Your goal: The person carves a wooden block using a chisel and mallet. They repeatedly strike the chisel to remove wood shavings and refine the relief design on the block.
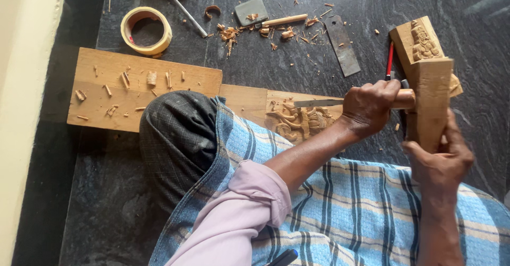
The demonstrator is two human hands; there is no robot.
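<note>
Pale wood, half carved: the long plank (pixel 159 88) lies across the dark stone floor (pixel 467 11), with its relief carving (pixel 297 121) just past your knee. Your left hand (pixel 369 106) is wrapped tight round the wooden handle of a chisel (pixel 319 103), blade lying flat and pointing left over the carving. Your right hand (pixel 438 162) grips the lower end of a squared wooden mallet block (pixel 431 98), whose face sits right against the chisel's butt end. Both hands fully closed on their tools.

Around you: a second carved block (pixel 422 45) behind the mallet, a red pencil (pixel 390 61) beside it, a flat metal blade (pixel 342 45), a grey sharpening stone (pixel 251 11), a loose wooden-handled tool (pixel 284 20) among shavings, a thin metal rod (pixel 180 6), and a roll of tape (pixel 146 30) at far left.

Risks as I judge them:
- Blade angle looks shallow; a hard strike could skate the edge across finished detail.
- Mallet face is near your left knuckles; an off-centre blow would catch them.
- Plank seems held only by your leg; it could shift under a strike.
- Chips on the plank may spoil its footing.
</note>
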